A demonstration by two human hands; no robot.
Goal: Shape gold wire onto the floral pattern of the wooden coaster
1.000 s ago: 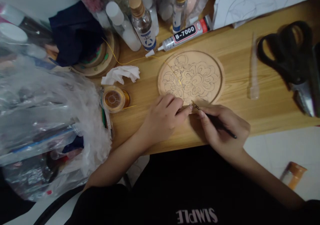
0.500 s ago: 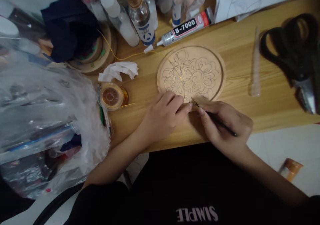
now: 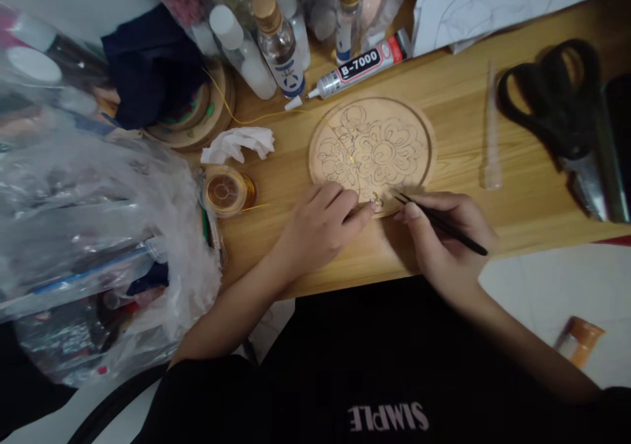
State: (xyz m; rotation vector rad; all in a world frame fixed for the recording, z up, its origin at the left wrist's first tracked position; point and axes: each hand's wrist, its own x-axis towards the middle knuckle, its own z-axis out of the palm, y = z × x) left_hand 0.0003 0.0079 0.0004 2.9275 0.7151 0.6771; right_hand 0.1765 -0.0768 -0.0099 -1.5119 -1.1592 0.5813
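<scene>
My right hand [image 3: 446, 233] holds a pair of black tweezers [image 3: 451, 228], whose slightly parted tips are just right of a small bent piece of gold wire [image 3: 377, 201]. That wire lies at the near edge of a round wooden disc [image 3: 431, 145] with a raised rim and flower outlines drawn on it. With fingers curled, my left hand [image 3: 323, 223] rests at the disc's near left edge, its fingertip against the bent wire. A thin gold strand runs across the disc toward the upper left. Left of my hand stands a spool of gold wire [image 3: 227, 191].
A B-7000 glue tube [image 3: 362, 66] lies behind the disc, its white cap [image 3: 293, 103] beside it. Bottles [image 3: 280, 49] stand at the back. Crumpled tissue [image 3: 239, 145] and plastic bags [image 3: 113, 233] are at left. A clear dropper [image 3: 491, 128] and black scissors [image 3: 555, 108] lie at right.
The tweezers have drawn back to the right, away from the bent gold wire, so that it shows at my left fingertip. My left hand stays almost in place.
</scene>
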